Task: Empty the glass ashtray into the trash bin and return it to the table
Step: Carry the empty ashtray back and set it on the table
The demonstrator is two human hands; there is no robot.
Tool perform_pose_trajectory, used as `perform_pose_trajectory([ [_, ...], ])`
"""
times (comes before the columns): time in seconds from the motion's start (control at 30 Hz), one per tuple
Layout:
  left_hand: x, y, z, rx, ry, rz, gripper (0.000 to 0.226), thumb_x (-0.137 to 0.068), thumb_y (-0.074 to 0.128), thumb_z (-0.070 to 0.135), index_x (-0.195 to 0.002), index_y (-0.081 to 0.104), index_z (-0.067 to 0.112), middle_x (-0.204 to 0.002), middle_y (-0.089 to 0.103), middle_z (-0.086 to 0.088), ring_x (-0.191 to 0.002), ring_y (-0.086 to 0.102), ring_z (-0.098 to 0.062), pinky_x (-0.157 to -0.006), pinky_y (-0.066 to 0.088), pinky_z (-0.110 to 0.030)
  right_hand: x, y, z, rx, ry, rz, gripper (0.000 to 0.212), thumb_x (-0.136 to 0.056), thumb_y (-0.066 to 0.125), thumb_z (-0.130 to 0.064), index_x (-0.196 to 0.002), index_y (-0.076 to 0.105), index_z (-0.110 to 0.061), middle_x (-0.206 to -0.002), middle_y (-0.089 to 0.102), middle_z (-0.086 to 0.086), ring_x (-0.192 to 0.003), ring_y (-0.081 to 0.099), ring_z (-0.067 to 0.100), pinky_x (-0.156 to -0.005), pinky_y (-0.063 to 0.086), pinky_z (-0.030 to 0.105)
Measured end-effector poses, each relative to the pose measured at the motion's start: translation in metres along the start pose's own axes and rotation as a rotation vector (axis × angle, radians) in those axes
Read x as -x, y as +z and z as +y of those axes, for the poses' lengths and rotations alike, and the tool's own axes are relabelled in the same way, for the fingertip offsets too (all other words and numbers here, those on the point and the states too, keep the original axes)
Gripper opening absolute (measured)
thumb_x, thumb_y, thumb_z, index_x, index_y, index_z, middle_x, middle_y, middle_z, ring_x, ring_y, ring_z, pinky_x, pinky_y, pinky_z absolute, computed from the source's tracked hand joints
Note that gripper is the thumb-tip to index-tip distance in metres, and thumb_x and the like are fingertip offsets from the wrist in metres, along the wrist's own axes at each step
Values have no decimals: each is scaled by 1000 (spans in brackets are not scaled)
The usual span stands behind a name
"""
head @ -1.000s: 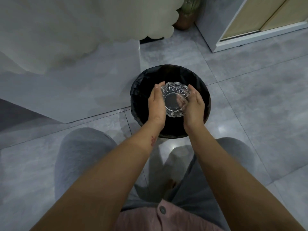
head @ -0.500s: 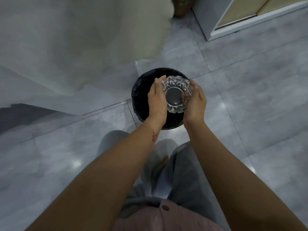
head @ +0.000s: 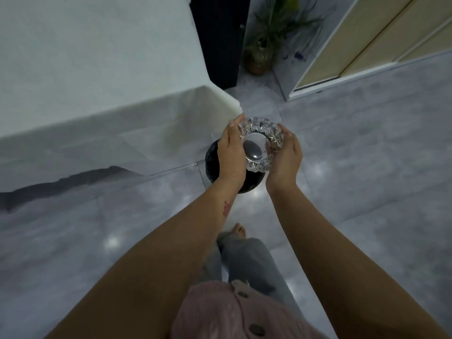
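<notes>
A round cut-glass ashtray (head: pixel 259 143) is held between both palms, high above the floor. My left hand (head: pixel 231 152) presses its left side and my right hand (head: pixel 286 157) cups its right side. Its bowl faces up and looks bare. Far below, the black-lined trash bin (head: pixel 211 162) stands on the floor, mostly hidden behind my hands. The table (head: pixel 97 57), under a white cloth, fills the upper left, with its corner just left of the ashtray.
Grey glossy floor tiles (head: pixel 367 155) spread to the right and front. A potted plant (head: pixel 259 55) stands beyond the table by a dark panel. A white-framed cabinet (head: pixel 367 45) sits at the upper right. My leg and bare foot (head: pixel 238 231) are below.
The view has risen away from the bin, which looks much smaller now. Both hands lifted the ashtray up near the table corner, still gripping it on both sides.
</notes>
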State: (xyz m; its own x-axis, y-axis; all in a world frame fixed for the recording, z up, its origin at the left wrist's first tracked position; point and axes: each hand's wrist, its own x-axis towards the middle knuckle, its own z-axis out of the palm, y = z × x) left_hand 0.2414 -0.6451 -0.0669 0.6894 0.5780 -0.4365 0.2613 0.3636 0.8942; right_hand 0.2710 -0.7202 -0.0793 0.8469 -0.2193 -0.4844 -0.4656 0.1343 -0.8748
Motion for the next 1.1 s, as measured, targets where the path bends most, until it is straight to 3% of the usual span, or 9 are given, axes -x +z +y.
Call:
perform_pose_trajectory([
  [0.13, 16, -15, 47, 57, 17, 77, 41, -105, 32, 30, -122, 68, 19, -124, 68, -5, -113, 64, -19, -102, 52, -38, 34, 20, -38, -5, -8, -51, 34, -99, 41, -17, -112, 72, -15, -114, 73, 11, -105, 70, 25, -82, 59, 32],
  [0.27, 25, -44, 86, 120, 50, 157, 41, -105, 32, 26, -117, 69, 15, -120, 70, -7, -112, 66, -22, -102, 52, -41, 72, 49, -64, -14, -16, -151, 33, -100, 40, -18, -113, 71, -16, -111, 73, 8, -104, 69, 23, -81, 58, 28],
  [0.4, 30, -81, 106, 128, 123, 215, 42, -108, 29, 30, -127, 63, 14, -123, 65, 0, -118, 60, -14, -106, 46, -26, 103, 80, -67, -7, -21, -235, 33, -97, 42, -19, -111, 72, -16, -112, 74, 9, -104, 71, 25, -90, 59, 38],
  [0.5, 24, -118, 117, 159, 156, 250, 43, -107, 30, 30, -124, 65, 10, -120, 64, 4, -111, 59, -4, -97, 44, -8, 129, 108, -63, 16, -9, -287, 31, -98, 43, -20, -112, 71, -19, -120, 71, 8, -111, 68, 24, -98, 55, 38],
  [0.63, 11, -175, 136, 198, 167, 230, 41, -88, 38, 52, -97, 74, 35, -142, 57, -8, -139, 46, -22, -115, 37, -45, 163, 154, -56, 60, -51, -358, 33, -100, 40, -19, -117, 69, -19, -125, 67, 0, -121, 61, 18, -106, 47, 33],
  [0.73, -2, -220, 152, 166, 188, 211, 40, -91, 37, 50, -99, 72, 34, -135, 63, -5, -135, 51, -23, -114, 38, -46, 188, 193, -48, 40, -48, -380, 31, -100, 42, -19, -116, 69, -21, -123, 67, -4, -120, 61, 15, -107, 47, 33],
  [0.87, -26, -288, 173, 134, 194, 218, 44, -96, 32, 52, -106, 71, 34, -127, 67, -2, -122, 61, -23, -110, 43, -47, 222, 247, -27, 4, -34, -454, 29, -100, 45, -20, -118, 68, -20, -116, 69, -4, -111, 65, 14, -91, 53, 25],
  [0.97, -35, -330, 186, 158, 189, 265, 48, -94, 35, 53, -114, 71, 28, -133, 64, -6, -123, 60, -24, -110, 44, -45, 243, 287, -13, 19, -6, -505, 29, -93, 53, -31, -113, 72, -23, -125, 70, 0, -119, 64, 19, -107, 49, 39],
  [1.1, -52, -375, 207, 235, 147, 295, 55, -69, 49, 63, -106, 73, 30, -148, 51, -8, -134, 52, -26, -111, 42, -46, 264, 335, -5, 40, 13, -560, 20, -92, 56, -31, -103, 73, -27, -122, 72, 3, -115, 66, 21, -107, 49, 44],
])
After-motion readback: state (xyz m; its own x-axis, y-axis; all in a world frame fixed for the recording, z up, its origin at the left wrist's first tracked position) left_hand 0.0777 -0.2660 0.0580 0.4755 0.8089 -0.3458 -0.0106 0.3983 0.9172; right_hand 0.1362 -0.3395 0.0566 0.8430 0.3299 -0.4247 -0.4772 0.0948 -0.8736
